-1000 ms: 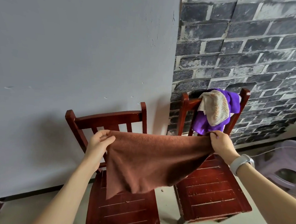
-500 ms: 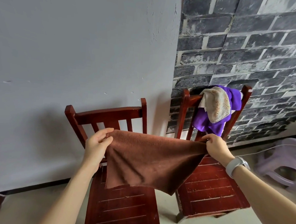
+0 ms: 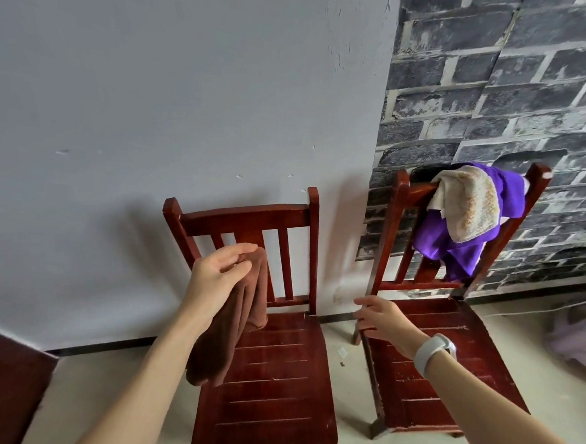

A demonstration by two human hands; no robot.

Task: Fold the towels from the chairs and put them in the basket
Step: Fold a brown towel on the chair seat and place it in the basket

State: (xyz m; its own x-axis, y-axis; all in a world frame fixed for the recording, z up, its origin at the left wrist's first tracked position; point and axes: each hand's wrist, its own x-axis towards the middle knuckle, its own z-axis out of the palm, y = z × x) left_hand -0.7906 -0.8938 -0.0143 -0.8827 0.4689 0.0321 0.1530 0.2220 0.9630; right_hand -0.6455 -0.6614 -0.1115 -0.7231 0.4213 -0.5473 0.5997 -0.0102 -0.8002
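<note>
Only 1 view is given: a wide-angle head camera looking forward and steeply down from above and just in front of the left chair [image 3: 269, 357], close enough that both forearms reach in from the bottom edge. Behind that chair rises the grey wall [image 3: 154, 110]; to its right stands the right chair [image 3: 430, 367], before a brick-pattern panel [image 3: 516, 81].

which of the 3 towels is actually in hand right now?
The brown towel, hanging doubled from the left hand over the left chair. The beige towel and purple towel stay draped on the right chair's back, untouched.
</note>
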